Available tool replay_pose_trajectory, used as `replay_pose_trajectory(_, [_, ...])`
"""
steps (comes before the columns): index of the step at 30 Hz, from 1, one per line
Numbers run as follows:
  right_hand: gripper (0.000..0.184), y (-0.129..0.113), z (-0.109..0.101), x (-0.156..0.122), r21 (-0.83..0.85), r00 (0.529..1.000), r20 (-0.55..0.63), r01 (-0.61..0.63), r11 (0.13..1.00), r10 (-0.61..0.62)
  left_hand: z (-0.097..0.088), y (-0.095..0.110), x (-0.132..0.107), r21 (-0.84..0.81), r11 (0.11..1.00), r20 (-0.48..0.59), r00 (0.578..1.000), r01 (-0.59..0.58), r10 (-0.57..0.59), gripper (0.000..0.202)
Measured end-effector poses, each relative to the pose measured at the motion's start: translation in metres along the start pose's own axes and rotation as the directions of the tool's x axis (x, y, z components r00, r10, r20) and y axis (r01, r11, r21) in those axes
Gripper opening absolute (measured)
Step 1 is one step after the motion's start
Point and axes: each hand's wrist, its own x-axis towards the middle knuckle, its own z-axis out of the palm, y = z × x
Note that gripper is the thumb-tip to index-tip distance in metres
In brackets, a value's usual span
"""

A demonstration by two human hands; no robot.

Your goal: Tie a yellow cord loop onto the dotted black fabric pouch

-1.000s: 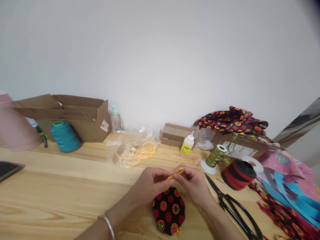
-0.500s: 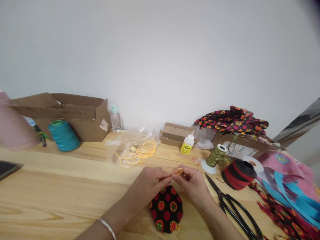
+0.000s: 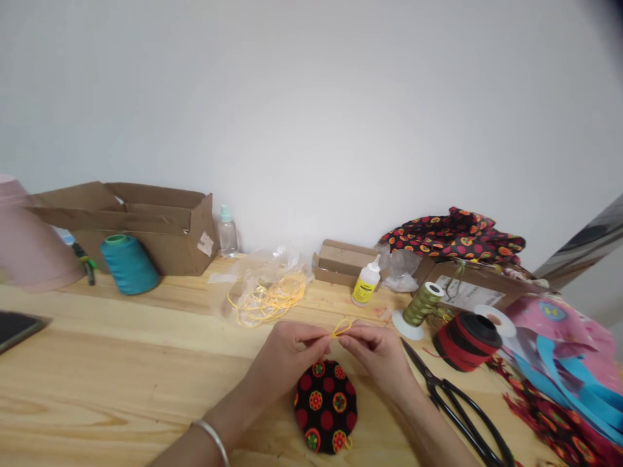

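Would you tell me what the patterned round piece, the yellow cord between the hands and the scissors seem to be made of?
Patterned round piece: probably cloth, matte, judging by its shineless print.
Yellow cord: perhaps textile or elastic, given its supple loop; too thin to tell its finish.
Scissors: likely metal, dark and smooth, with faint glints along the handles.

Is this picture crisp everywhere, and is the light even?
Not quite: in the head view, the wall is brighter toward the middle and dimmer toward the corners, with a dark blur at the top right; in that same view, the pink cone looks smeared, and the dotted fabric piece shows its pattern clearly.
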Motion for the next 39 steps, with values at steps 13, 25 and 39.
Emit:
replay_pose_trajectory(13, [0.014, -0.022, -0.012, -0.004, -0.593, 0.897, 0.12, 0.408, 0.694, -0.426, 0.001, -0.004, 0.002, 0.347, 0.927, 0.059, 0.99, -0.144, 0.131, 0.027])
replay_pose_trajectory(25, [0.011, -0.015, -0.01, 0.002, -0.29, 0.963, 0.053, 0.267, 0.919, -0.263, 0.0, -0.001, -0.002, 0.183, 0.907, 0.222, 0.915, -0.378, 0.337, 0.021])
replay_pose_trajectory(39, [0.018, -0.017, 0.002, -0.007, -0.588, 0.89, 0.213, 0.447, 0.675, -0.403, -0.003, -0.005, 0.001, 0.17, 0.97, -0.133, 0.971, -0.174, 0.197, 0.023])
